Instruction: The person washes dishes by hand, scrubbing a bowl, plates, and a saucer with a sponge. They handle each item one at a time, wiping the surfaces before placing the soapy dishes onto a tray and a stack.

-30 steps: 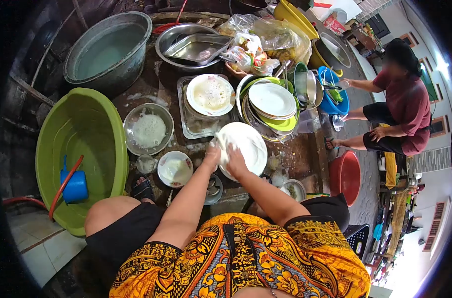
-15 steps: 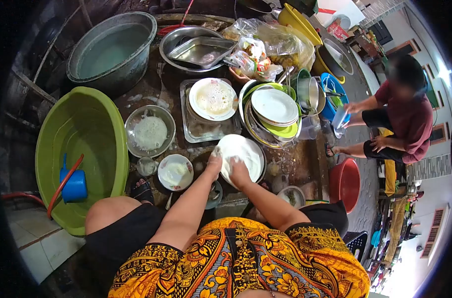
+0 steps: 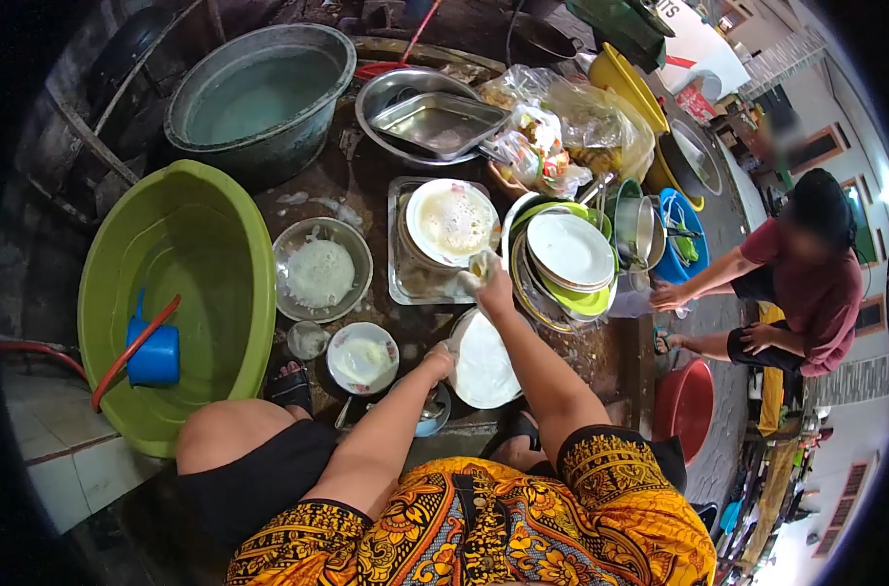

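Observation:
A white plate (image 3: 486, 363) is tilted in front of me, and my left hand (image 3: 439, 362) is closed on its left edge. Above its far edge, my right hand (image 3: 495, 291) is closed on a small soapy, yellowish sponge (image 3: 480, 268). Just beyond the sponge, a plate with suds on it (image 3: 451, 221) rests on others over a clear rectangular tray (image 3: 399, 288). To the right of my right hand stands a stack of white and green plates (image 3: 569, 249). A floral bowl (image 3: 363, 358) with whitish suds sits left of my left hand.
A metal bowl of suds (image 3: 322, 272) and a green tub (image 3: 181, 186) with a blue dipper (image 3: 153, 355) stand left. A grey water tub (image 3: 259, 93) is behind them. Metal pans (image 3: 440, 122) and plastic bags (image 3: 601, 127) lie far back. A person (image 3: 806, 273) sits right, near a red basin (image 3: 686, 410).
My right hand has lifted off the white plate and moved away from me with the sponge. My left hand has shifted to the plate's left edge. The view has shifted slightly.

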`<state>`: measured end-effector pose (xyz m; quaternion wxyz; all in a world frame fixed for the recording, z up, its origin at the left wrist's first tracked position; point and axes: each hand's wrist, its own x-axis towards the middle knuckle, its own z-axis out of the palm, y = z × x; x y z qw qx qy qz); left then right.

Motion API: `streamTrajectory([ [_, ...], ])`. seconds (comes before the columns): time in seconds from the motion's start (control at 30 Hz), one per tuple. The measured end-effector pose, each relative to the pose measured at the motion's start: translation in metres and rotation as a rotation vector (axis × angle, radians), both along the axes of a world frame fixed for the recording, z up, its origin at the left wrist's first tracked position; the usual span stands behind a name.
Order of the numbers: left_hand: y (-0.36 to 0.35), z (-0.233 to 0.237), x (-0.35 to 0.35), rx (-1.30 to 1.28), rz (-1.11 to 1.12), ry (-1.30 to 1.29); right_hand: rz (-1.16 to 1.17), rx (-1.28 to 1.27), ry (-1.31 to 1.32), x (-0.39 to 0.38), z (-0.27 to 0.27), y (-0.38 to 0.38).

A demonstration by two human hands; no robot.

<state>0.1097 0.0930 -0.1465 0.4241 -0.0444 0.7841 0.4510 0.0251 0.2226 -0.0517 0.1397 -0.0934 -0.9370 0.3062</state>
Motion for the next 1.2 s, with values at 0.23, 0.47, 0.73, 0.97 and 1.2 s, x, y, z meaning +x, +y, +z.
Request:
streamTrajectory([
  [0.23,-0.013,-0.034,-0.021,0.279,0.004,-0.372,0.364,0.586,-0.351,-0.062,-0.035,-0.014],
  [0.47,-0.044,-0.021,-0.063,0.513,0.511,-0.195,0.606,0.880,-0.430,-0.081,-0.038,-0.015],
  [0.73,-0.049,0.041,-0.097,0.640,0.743,-0.190,0.565,0.515,-0.280,-0.073,0.001,-0.045],
  [0.97,-0.049,0.078,-0.127,1.002,0.802,-0.308,0.434,0.231,-0.233,-0.059,0.051,-0.077],
  [1.2,-0.046,0.046,-0.129,0.544,1.113,-0.033,0.484,0.016,-0.291,-0.005,0.023,-0.088],
])
